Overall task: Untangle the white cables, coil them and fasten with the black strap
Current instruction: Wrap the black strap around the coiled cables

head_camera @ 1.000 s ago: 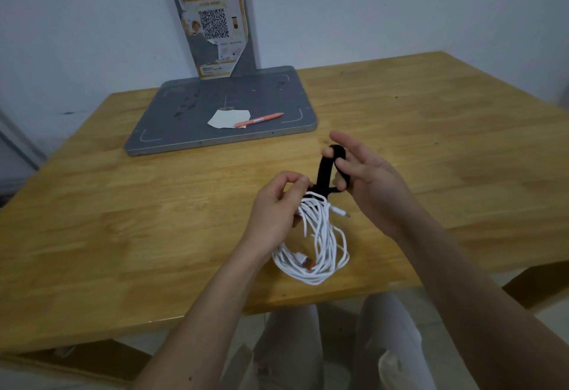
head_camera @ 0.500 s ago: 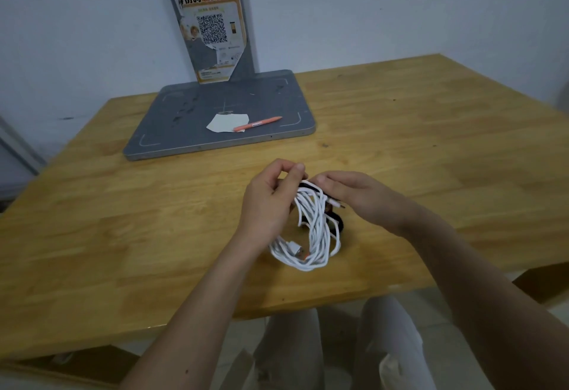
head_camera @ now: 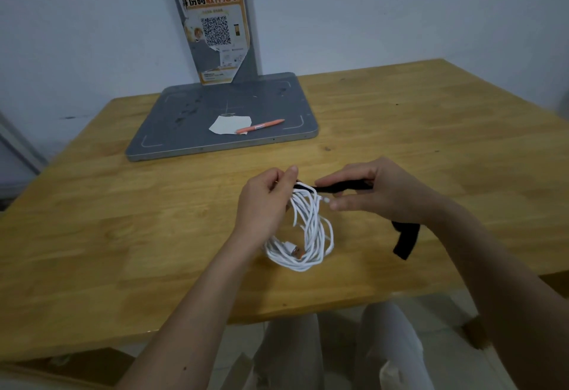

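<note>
From the head view, the left hand (head_camera: 264,201) pinches the top of the coiled white cables (head_camera: 304,232), fingers curled round the gathered loops, while the coil hangs down and rests on the wooden surface (head_camera: 123,235) near its front edge. The right hand (head_camera: 378,192) grips the black strap (head_camera: 341,187), which runs taut from the top of the coil through the fingers, its free end dangling below the right wrist just above the surface. The 2 hands sit close together, each clamped on its own thing. Behind them, well apart, a grey base plate (head_camera: 172,130) carries a scrap of white paper (head_camera: 229,124) and an orange pen (head_camera: 260,126) lying partly on the paper. Bare wood spreads wide to the left and right of the hands, out to both side edges.
</note>
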